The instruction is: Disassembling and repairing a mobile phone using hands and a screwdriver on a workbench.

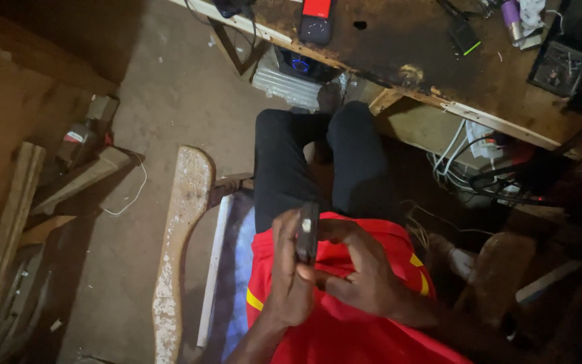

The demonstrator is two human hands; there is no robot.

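A seated person in a red shirt (345,323) and black trousers (284,168) is holding a small dark slab-shaped device (306,232), seemingly a phone seen edge-on, upright over the lap with both hands. To the left, a pale wooden plank (180,236) is leaning across the dusty floor (163,87) among loose timber offcuts (8,229). At the centre, the left hand (289,269) is wrapping around the device from its left side, thumb and fingers closing on the lower body, wrist bending upward from the forearm at the bottom edge. The right hand (362,266) is cupping the device from the other side, fingers curling in toward its edge, knuckles facing the camera; its fingertips seem to be pressing on the device, though the exact contact is hard to tell in the dim light. A small pale patch is showing near the device's upper end.

As a judgement, the main risk lies in the thin edgewise hold: the device is being pinched by its narrow sides over the knees, so a slip of either thumb could be sending it onto the hard floor between the legs. Poor light could also be leading to a misplaced press. Up to the right, the scorched workbench (439,74) is carrying a red-and-black phone (316,20) and small tools, with tangled cables (486,168) hanging beneath
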